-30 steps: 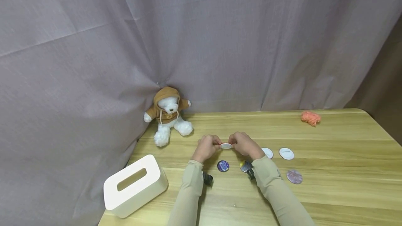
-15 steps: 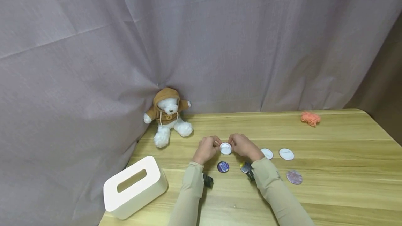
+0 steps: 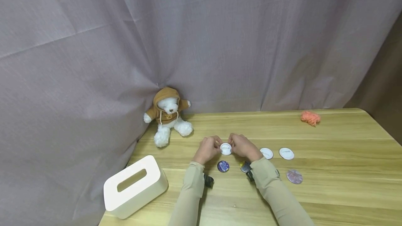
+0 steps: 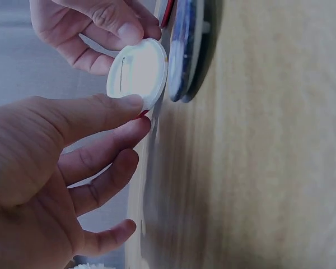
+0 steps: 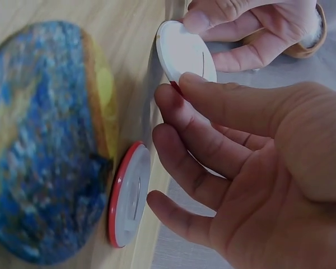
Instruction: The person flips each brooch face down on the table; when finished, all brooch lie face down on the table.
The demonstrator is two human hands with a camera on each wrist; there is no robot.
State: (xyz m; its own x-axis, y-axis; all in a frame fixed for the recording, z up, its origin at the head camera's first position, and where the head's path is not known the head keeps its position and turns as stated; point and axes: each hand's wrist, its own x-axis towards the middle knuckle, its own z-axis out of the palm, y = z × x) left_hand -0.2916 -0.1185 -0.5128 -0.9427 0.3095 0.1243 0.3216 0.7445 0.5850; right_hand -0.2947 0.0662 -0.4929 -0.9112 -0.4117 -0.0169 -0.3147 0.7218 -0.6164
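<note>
Both hands pinch one round pin-back badge (image 3: 225, 149) between thumb and fingers, just over the table. Its white back with a metal pin faces the head camera, and a bit of red rim shows in the wrist views. My left hand (image 3: 206, 150) grips the left edge, my right hand (image 3: 244, 147) the right edge. Nearer to me lie a blue-purple swirl badge (image 3: 223, 166) and, partly covered by the right wrist's camera, a blue and yellow badge (image 5: 45, 140). A face-down badge with a red rim (image 5: 131, 196) lies by the right fingers.
Two white-backed badges (image 3: 266, 153) and a pinkish one (image 3: 294, 176) lie to the right on the wooden table (image 3: 342, 170). Coral yarn (image 3: 310, 118) is at the back right. A white teddy bear (image 3: 169, 114) in a brown hoodie and a white tissue box (image 3: 135, 186) stand left.
The held badge has tilted from nearly edge-on to showing its white back to the head camera. Both hands have shifted only slightly and keep their pinch. The other things stay in place.
</note>
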